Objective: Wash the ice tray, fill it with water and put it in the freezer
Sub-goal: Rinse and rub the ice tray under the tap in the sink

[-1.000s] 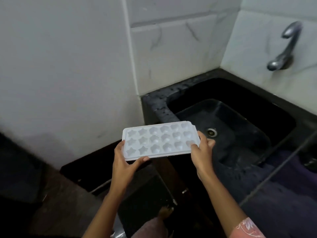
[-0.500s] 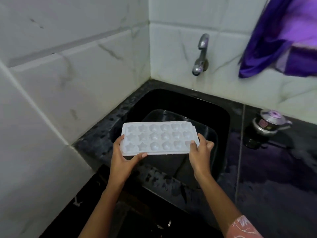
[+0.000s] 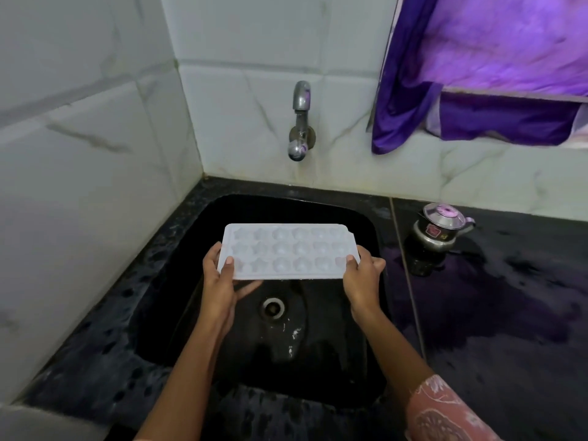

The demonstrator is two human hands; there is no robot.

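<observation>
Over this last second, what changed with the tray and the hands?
The ice tray was carried from beside the sink to over the basin, in front of the tap. The grip stayed the same: left hand and right hand each hold one end, tray level. No water runs.

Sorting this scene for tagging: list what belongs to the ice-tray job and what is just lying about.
Belongs to the job:
ice tray, held over the sink by both ends
left hand
right hand
tap, no water running
sink

Just lying about:
small metal pot on the counter
purple cloth hanging at the wall
</observation>
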